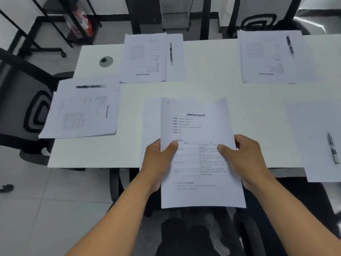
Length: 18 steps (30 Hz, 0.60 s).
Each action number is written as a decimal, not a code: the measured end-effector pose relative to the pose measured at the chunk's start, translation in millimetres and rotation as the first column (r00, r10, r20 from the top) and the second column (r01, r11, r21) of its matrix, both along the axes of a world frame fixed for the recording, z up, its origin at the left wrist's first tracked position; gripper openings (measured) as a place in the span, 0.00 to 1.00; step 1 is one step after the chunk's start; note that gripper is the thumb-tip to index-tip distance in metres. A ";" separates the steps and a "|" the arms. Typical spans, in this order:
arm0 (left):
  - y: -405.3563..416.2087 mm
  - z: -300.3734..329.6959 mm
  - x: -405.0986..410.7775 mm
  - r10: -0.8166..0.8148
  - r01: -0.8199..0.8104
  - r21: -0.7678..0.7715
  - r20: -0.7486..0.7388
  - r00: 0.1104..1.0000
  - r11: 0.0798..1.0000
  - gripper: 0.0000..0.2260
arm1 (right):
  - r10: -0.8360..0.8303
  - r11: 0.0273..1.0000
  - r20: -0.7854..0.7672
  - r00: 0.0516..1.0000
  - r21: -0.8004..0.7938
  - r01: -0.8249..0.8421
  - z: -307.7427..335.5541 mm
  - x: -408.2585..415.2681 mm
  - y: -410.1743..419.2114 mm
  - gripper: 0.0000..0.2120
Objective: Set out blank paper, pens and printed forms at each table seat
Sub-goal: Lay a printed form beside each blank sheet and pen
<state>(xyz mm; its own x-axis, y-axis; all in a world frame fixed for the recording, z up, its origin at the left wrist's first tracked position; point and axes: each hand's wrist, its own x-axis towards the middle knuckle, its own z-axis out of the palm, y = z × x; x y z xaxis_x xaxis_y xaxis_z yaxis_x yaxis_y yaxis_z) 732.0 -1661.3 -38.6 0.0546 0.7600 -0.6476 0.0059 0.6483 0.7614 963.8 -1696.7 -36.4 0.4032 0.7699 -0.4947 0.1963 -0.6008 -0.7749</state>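
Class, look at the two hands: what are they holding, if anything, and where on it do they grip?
Both hold one printed form. The left hand pinches its left edge, the right hand its right edge, both about midway up, thumbs on top.

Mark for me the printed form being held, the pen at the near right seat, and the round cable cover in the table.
Printed form [197, 126], head view, on the upper printed part of the sheet.
Pen [333, 147], head view, on the middle of its barrel.
Cable cover [106, 61], head view, on its centre.
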 end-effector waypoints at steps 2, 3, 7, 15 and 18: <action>0.8 -9.9 -4.7 -0.004 0.004 -0.017 0.002 1.000 1.000 0.10 | -0.024 1.000 0.027 0.999 0.010 0.024 -10.0 -2.5 0.0 0.06; 1.3 -14.8 -7.0 -0.007 0.007 -0.028 0.009 1.000 1.000 0.11 | -0.047 0.999 0.026 0.999 0.014 0.046 -14.7 -3.3 0.3 0.08; -0.1 -28.9 -13.4 -0.028 0.030 -0.069 0.035 0.999 0.997 0.13 | -0.068 0.998 0.050 0.996 -0.014 0.068 -31.6 -2.5 0.5 0.12; -7.3 -42.0 -26.0 -0.025 0.029 -0.122 0.033 0.999 0.992 0.14 | -0.002 0.993 -0.011 1.000 -0.116 0.001 -58.5 10.0 -2.7 0.20; -9.7 -43.3 -30.4 -0.002 0.007 -0.139 0.039 0.999 0.990 0.13 | 0.019 0.993 0.028 0.999 -0.114 -0.016 -64.8 11.9 1.1 0.24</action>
